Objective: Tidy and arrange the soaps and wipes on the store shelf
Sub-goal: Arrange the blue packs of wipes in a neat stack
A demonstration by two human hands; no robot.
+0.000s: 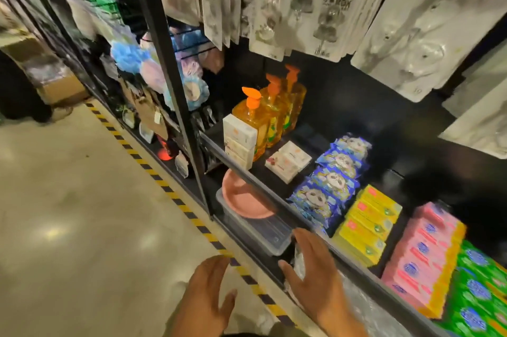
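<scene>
1. The left hand (208, 290) and right hand (315, 273) are flat with fingers spread wide, holding nothing, near the front edge of the black shelf (315, 131).
2. Soap boxes (238, 142) and blue wipes packs (329, 180) sit on it, farther in.
3. A polished concrete floor (82, 213) lies to the left, with yellow-black striped tape (164, 186) along the shelving.

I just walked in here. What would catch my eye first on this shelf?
Probably the orange soap bottles at the shelf's left end, behind stacked white boxes. Then the bright row to their right: blue wipe packs, yellow boxes, pink boxes, green packs. In front, the left hand and right hand hover open and empty.
</scene>
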